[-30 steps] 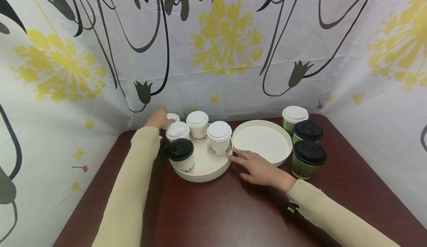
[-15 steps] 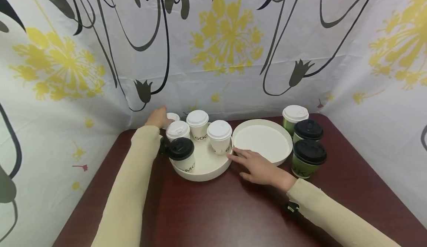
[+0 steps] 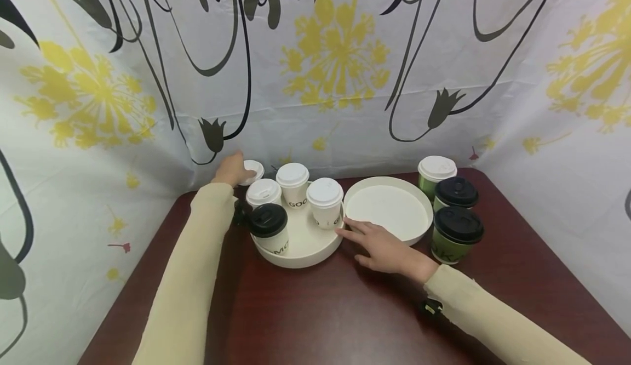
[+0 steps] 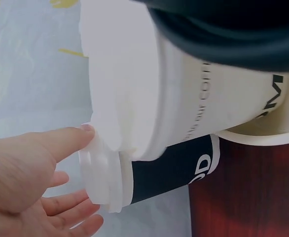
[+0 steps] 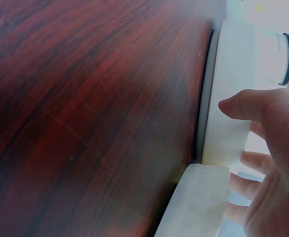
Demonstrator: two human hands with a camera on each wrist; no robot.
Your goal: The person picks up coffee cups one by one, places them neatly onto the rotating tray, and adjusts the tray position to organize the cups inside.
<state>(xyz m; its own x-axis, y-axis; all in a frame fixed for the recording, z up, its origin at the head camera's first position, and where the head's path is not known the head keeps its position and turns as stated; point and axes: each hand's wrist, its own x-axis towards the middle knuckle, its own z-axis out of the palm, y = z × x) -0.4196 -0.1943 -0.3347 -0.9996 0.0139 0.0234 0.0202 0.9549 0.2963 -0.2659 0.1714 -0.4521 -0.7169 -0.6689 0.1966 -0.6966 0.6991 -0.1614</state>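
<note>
At the back left, my left hand [image 3: 233,169] grips a coffee cup [image 3: 250,172] by its white lid. The left wrist view shows the thumb at one edge of that lid and other fingers at the far edge. This cup [image 4: 169,168] has a black body with pale letters and stands outside the tray, partly behind a white cup [image 4: 223,94]. My right hand [image 3: 382,247] lies with extended fingers at the right rim of the left white round tray [image 3: 300,258]. In the right wrist view its thumb is along the tray wall [image 5: 231,84].
The left tray carries a black-lidded cup [image 3: 268,228] and white-lidded cups [image 3: 324,200]. A second round tray [image 3: 389,209] touches its right side. Further right stand a white-lidded green cup [image 3: 436,173] and black-lidded cups [image 3: 456,233]. A patterned cloth [image 3: 340,135] hangs behind the table.
My left hand and the cup it grips have shifted slightly up and left, a little farther from the tray. My right hand and the other cups have stayed put.
</note>
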